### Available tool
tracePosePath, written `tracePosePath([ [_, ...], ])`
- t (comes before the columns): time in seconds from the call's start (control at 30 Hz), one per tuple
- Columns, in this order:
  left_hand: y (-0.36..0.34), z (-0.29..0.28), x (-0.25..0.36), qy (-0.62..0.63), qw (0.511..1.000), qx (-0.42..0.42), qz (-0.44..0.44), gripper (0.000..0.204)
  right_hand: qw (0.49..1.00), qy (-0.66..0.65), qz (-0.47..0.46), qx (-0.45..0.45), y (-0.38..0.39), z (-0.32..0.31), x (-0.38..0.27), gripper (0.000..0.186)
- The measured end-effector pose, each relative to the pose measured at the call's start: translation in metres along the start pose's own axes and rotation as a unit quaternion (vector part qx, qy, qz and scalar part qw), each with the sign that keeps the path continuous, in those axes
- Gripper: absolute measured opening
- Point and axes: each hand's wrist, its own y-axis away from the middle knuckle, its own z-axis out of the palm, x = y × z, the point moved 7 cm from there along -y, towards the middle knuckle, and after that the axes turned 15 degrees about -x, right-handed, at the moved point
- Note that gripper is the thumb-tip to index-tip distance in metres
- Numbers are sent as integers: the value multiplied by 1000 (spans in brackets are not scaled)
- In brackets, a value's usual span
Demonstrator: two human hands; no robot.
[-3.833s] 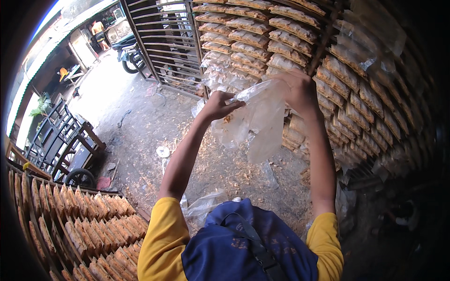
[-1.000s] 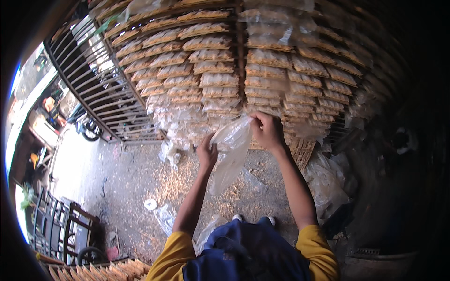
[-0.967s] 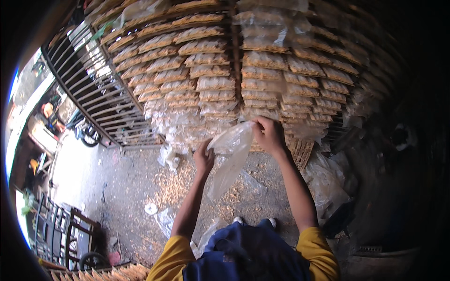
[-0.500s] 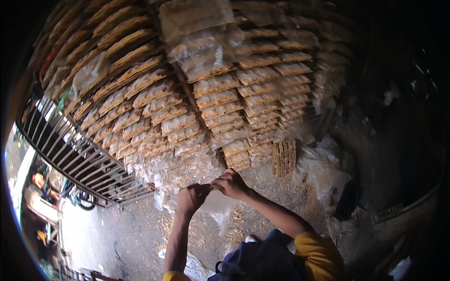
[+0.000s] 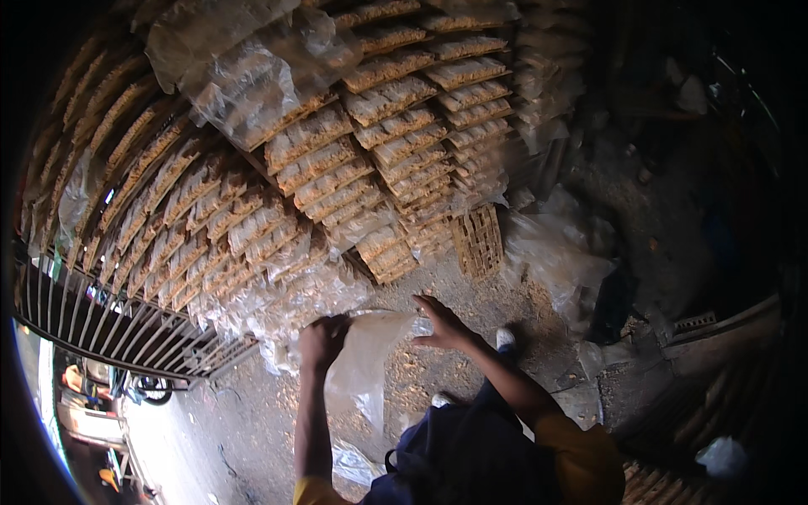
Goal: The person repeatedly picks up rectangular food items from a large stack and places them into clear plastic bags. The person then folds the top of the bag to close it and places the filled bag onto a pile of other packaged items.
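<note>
Any lettering around here is too dim or small for me to read, sorry. Big change from half a second ago: the hands were bunched together, and now they've split. The left hand (image 5: 324,341) is closed on the top of a cloudy plastic sheet (image 5: 362,362), which hangs down in front of the tray stack (image 5: 311,139). The right hand (image 5: 442,326) is spread wide near the sheet's other corner; can't tell if it's touching. The person has also swung round to the right compared with earlier.

Loose clear film (image 5: 252,76) drapes over the top of the tray stack. At its right end there's a slatted panel (image 5: 478,240), then a plastic heap (image 5: 560,252) cluttering the floor (image 5: 252,412) just past that. A barred frame (image 5: 109,320) sits off its left end. A crumpled wrapper (image 5: 353,463) lies in front of the stack, close to the person.
</note>
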Motion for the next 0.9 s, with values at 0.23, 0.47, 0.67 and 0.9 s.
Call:
tracePosePath([
  [0.23,-149,98,136,22,984,-162,72,20,992,-117,15,40,-1,-63,129,40],
  [0.47,-255,138,168,63,988,-133,41,19,969,53,225,81,134,-196,268,55],
  [0.67,-333,249,278,133,943,-249,179,21,965,-126,187,132,98,-262,262,54],
  [0.9,-361,258,345,150,939,-163,264,44,881,58,415,220,240,-305,493,17],
])
